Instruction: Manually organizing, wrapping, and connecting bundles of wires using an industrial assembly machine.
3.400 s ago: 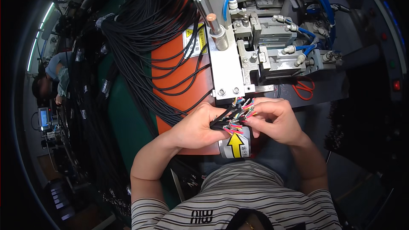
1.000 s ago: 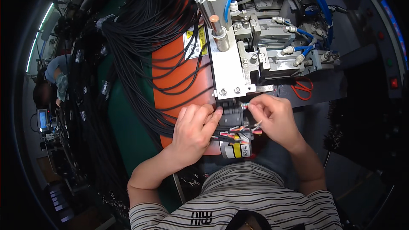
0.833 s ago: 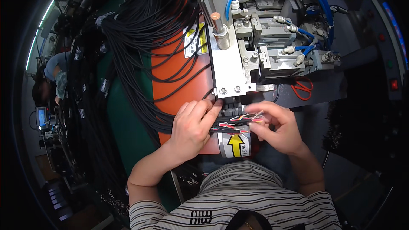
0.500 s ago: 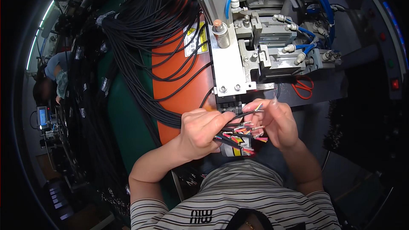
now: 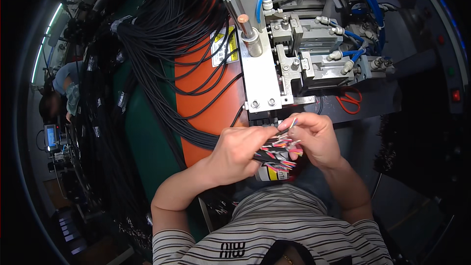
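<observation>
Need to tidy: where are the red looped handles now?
In the head view, the red handles lie right of centre, beyond the right hand, beside the metal machine.

On the glossy orange sheet point(image 5: 216, 123) we see a rectangular white-and-yellow label point(image 5: 224, 44) with a warning triangle and rows of dark print, crossed by thin black cables point(image 5: 162, 44). Nearer the body, we find a curved white label point(image 5: 281, 174) with a yellow patch and black characters, partly hidden behind multicoloured wire ends point(image 5: 283, 165). We make out bold black lettering point(image 5: 232, 250) on the black-and-white striped shirt point(image 5: 279, 211). The small white tags point(image 5: 121, 99) at left are too tiny for us to read.
</observation>
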Tool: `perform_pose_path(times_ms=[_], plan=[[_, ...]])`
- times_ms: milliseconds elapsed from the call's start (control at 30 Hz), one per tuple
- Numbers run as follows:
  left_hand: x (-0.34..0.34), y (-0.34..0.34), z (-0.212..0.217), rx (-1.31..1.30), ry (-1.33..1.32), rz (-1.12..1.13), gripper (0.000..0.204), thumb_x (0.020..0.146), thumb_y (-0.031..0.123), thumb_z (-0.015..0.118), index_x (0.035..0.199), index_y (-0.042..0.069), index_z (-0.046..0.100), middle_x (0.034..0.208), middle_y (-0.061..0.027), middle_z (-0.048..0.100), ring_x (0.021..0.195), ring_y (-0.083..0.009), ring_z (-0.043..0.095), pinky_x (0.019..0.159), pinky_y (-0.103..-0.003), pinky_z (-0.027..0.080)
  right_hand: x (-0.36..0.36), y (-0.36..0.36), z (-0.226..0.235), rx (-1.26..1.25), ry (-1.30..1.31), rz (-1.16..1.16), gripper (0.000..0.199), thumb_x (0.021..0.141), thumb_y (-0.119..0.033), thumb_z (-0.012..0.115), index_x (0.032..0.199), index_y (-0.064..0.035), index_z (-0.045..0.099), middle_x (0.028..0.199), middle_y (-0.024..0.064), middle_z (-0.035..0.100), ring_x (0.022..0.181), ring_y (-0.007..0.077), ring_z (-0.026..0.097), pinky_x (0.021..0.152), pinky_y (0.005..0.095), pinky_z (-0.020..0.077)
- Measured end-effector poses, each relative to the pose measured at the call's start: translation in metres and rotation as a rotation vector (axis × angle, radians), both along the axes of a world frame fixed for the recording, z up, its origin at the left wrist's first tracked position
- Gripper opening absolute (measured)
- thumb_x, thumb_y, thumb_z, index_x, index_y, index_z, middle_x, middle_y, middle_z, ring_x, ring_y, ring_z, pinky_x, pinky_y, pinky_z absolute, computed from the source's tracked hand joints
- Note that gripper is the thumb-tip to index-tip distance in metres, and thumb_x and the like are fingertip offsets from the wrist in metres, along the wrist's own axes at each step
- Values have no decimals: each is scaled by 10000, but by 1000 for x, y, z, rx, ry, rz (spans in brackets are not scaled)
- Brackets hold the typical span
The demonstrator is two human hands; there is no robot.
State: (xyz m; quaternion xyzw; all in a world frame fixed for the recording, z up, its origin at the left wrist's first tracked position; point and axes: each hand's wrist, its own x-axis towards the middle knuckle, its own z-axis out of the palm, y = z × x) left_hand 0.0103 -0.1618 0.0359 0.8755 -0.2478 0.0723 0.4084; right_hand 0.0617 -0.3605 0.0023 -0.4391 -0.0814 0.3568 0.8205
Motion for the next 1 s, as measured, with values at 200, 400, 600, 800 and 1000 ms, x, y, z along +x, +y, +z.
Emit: perform_pose_path(times_ms=[200, 400, 600, 800, 1000], plan=[[0, -3, 3, -19, 84, -8, 428, 629, -4, 693, 1044, -27, 592, 807, -137, 658, 713, -293, 673, 602, -369, 523, -1, 3, -5, -11, -289, -64, 166, 858, 81, 642, 1022, 60, 651, 897, 119, 643, 594, 117, 604, 517, 203, 458], [-5, -11, 4, 175, -65, 109, 311, 660, 99, 725, 917, 12, 572, 655, -74, 579, 575, -249, 615, 517, -351, 454, -12, 22, -1, -447, -1164, -483, 263, 833, -6, 690, 1094, 16, 667, 915, 128, 619, 738, 152, 630, 587, 253, 477], [-8, -8, 3, 227, -105, 116, 315, 658, 94, 731, 915, 12, 568, 647, -72, 571, 561, -243, 609, 511, -341, 443, -12, 4, -3, -213, -560, -186, 215, 957, -69, 567, 1111, 49, 660, 1018, 119, 628, 841, 140, 624, 726, 255, 511], [-3, -6, 2, 133, -90, 79, 286, 653, 65, 737, 903, 15, 608, 662, -68, 606, 537, -222, 607, 496, -325, 447, 2, -3, -1, 0, -123, 34, 209, 958, -75, 581, 1093, 61, 662, 1007, 104, 634, 811, 118, 619, 689, 242, 503], [1, -1, 2, -187, 244, 14, 296, 636, 59, 747, 895, 11, 613, 681, -73, 622, 571, -239, 635, 527, -332, 481, 2, 1, 2, -125, -336, -39, 119, 896, -28, 626, 973, 46, 679, 944, 95, 643, 682, 140, 633, 565, 257, 491]])
